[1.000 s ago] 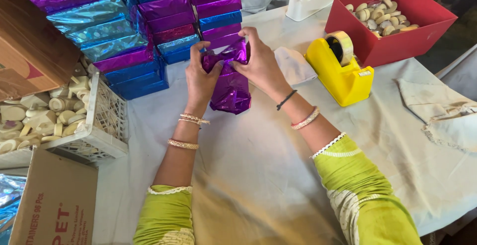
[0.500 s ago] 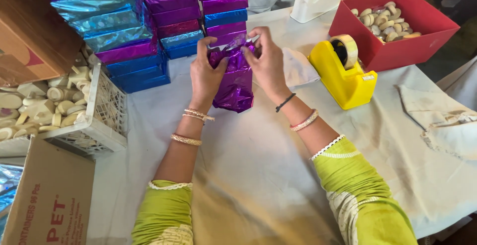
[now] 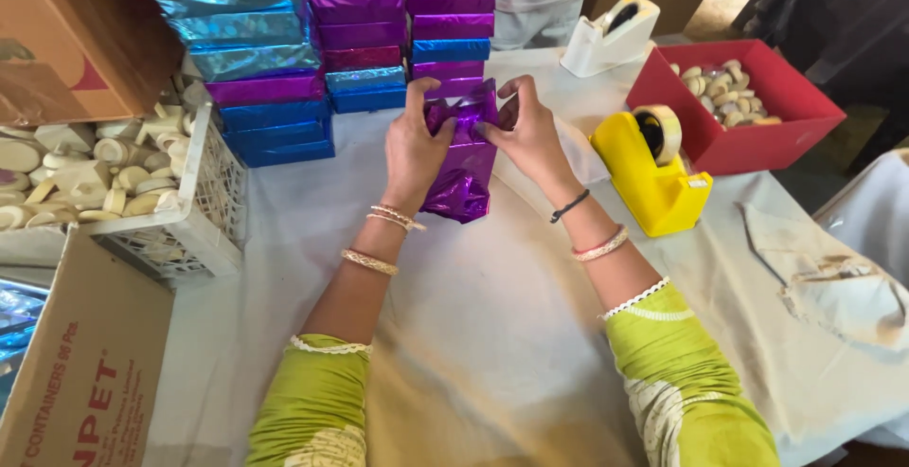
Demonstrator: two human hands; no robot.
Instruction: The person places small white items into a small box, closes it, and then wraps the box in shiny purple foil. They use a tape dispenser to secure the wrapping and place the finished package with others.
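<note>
Purple foil covers the small box (image 3: 464,159) that we hold on the white cloth (image 3: 492,334), just in front of the stacked wrapped boxes (image 3: 365,45). Since a second ago the box has come lower and flatter on the table, and our left hand (image 3: 415,145) and right hand (image 3: 525,131) both pinch the far end flaps (fingers closed on the foil). We judge the end fold is nearly closed; the yellow tape dispenser (image 3: 653,169) stands just beside.
</note>
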